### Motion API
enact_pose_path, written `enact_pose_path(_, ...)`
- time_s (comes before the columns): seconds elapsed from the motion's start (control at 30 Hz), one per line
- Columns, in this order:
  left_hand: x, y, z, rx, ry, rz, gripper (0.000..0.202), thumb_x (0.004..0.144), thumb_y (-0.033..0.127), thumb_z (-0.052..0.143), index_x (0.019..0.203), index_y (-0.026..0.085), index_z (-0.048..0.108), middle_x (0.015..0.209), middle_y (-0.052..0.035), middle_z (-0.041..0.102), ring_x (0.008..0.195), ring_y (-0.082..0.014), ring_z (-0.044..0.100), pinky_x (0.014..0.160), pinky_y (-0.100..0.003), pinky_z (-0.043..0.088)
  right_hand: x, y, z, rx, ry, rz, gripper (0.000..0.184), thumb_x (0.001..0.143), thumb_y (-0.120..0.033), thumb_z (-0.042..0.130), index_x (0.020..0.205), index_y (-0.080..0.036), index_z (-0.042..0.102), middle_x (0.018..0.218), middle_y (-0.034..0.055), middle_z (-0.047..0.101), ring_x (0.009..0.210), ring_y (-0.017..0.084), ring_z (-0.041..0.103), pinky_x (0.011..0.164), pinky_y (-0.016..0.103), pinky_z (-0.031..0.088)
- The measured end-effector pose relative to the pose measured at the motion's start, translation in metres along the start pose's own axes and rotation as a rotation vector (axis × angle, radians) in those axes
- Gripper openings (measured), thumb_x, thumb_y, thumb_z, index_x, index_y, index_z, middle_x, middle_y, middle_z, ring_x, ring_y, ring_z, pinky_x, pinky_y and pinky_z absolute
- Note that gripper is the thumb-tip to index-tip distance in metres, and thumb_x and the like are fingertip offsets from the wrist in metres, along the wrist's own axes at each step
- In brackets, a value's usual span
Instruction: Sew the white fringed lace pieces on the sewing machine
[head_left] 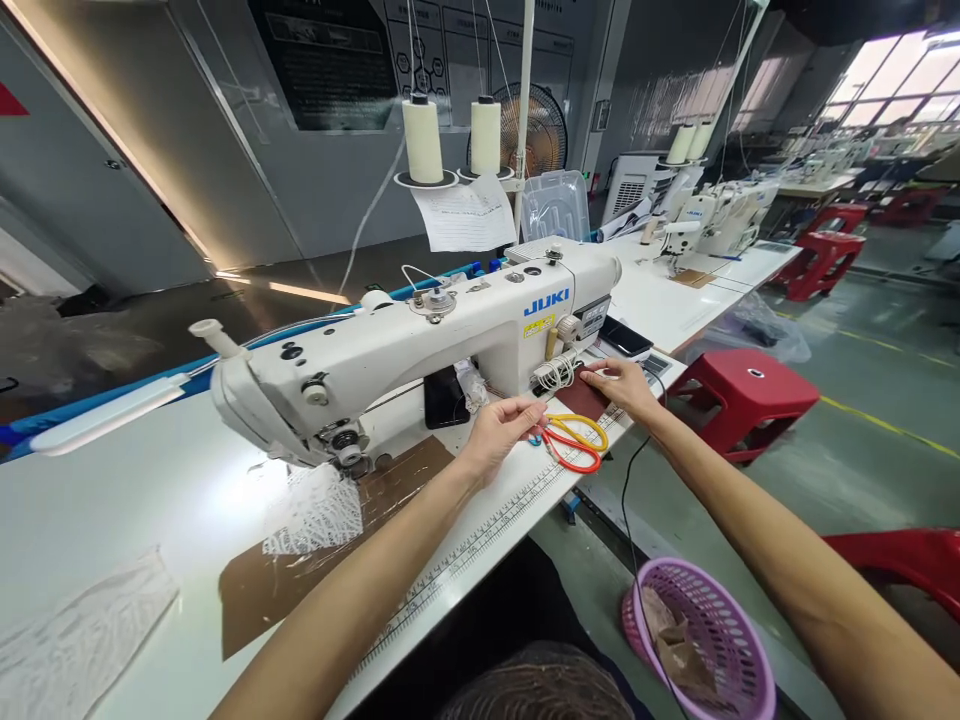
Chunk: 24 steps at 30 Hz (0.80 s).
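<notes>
A white JUKI sewing machine [420,340] stands on the white table [135,490]. Brown fabric [315,560] with white lace mesh [315,510] lies under its needle end. My left hand [499,432] hovers near the machine's base, thumb and fingers pinched beside scissors [574,442] with yellow and orange handles. My right hand [622,385] rests on a small dark brown fabric piece [581,400] at the table's right end, fingers curled over it.
A ruler strip [480,535] runs along the table's front edge. A pink basket [705,640] with scraps sits on the floor at the lower right. Red stools [742,395] stand to the right. Two thread cones [450,135] rise behind the machine.
</notes>
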<state>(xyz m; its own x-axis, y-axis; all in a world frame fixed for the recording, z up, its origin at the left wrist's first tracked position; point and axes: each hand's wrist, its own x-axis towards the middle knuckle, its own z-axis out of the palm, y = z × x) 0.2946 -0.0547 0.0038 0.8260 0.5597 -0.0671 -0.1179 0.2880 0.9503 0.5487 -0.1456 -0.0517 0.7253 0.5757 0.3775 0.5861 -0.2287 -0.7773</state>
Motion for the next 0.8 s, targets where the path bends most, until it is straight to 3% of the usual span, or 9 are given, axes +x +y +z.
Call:
enact_pose_path(0.13, -0.011, 0.005, -0.006, 0.107, 0.051, 0.046, 0.028, 0.07, 0.039, 0.083, 0.08, 0.014, 0.076, 0.074, -0.0057, 0.071, 0.064, -0.0111, 0.059, 0.062, -0.022, 0.044, 0.002, -0.016, -0.005, 0.059, 0.161, -0.027, 0.037, 0.072, -0.056, 0.069, 0.078, -0.02, 0.069, 0.082, 0.0064, 0.066, 0.089, 0.026, 0.059, 0.083, 0.042, 0.046)
enact_pose_path(0.3, -0.023, 0.01, -0.009, 0.251, 0.108, 0.103, 0.02, 0.076, 0.034, 0.076, 0.074, 0.014, 0.073, 0.069, -0.0039, 0.069, 0.058, -0.0103, 0.058, 0.056, -0.021, 0.045, -0.022, -0.049, -0.008, 0.148, 0.334, -0.021, 0.042, 0.088, -0.063, 0.047, 0.089, -0.021, 0.052, 0.067, 0.0, 0.052, 0.059, 0.019, 0.051, 0.056, 0.034, 0.044)
enact_pose_path(0.4, -0.029, 0.011, -0.007, 0.368, 0.127, 0.139, 0.019, 0.077, 0.032, 0.072, 0.07, 0.015, 0.069, 0.066, -0.0022, 0.067, 0.054, -0.0095, 0.058, 0.051, -0.019, 0.045, -0.062, -0.08, 0.008, 0.197, 0.307, -0.081, 0.038, 0.093, -0.061, 0.043, 0.096, -0.024, 0.045, 0.068, -0.0012, 0.052, 0.056, 0.018, 0.053, 0.052, 0.032, 0.045)
enact_pose_path(0.53, -0.036, 0.015, -0.003, 0.361, 0.159, 0.115, 0.017, 0.077, 0.028, 0.069, 0.067, 0.015, 0.064, 0.059, 0.0003, 0.061, 0.047, -0.0094, 0.056, 0.04, -0.018, 0.042, -0.111, -0.125, 0.04, 0.264, 0.164, -0.211, 0.032, 0.097, -0.054, 0.044, 0.105, -0.024, 0.049, 0.089, 0.0063, 0.066, 0.073, 0.02, 0.065, 0.063, 0.034, 0.055)
enact_pose_path(0.67, -0.043, 0.019, -0.003, 0.177, 0.209, 0.094, 0.017, 0.073, 0.026, 0.071, 0.066, 0.014, 0.061, 0.057, 0.0017, 0.06, 0.044, -0.0095, 0.056, 0.044, -0.021, 0.051, -0.132, -0.153, 0.054, 0.372, -0.024, -0.433, 0.029, 0.103, -0.036, 0.038, 0.122, -0.026, 0.057, 0.116, 0.0079, 0.069, 0.102, 0.021, 0.067, 0.084, 0.035, 0.058)
enact_pose_path(0.8, -0.049, 0.024, -0.009, -0.023, 0.266, 0.109, 0.025, 0.069, 0.032, 0.079, 0.068, 0.014, 0.062, 0.059, 0.002, 0.061, 0.047, -0.0086, 0.057, 0.048, -0.021, 0.054, -0.145, -0.161, 0.05, 0.41, 0.029, -0.484, 0.032, 0.103, -0.028, 0.039, 0.128, -0.025, 0.058, 0.123, 0.0073, 0.067, 0.114, 0.021, 0.064, 0.096, 0.038, 0.056)
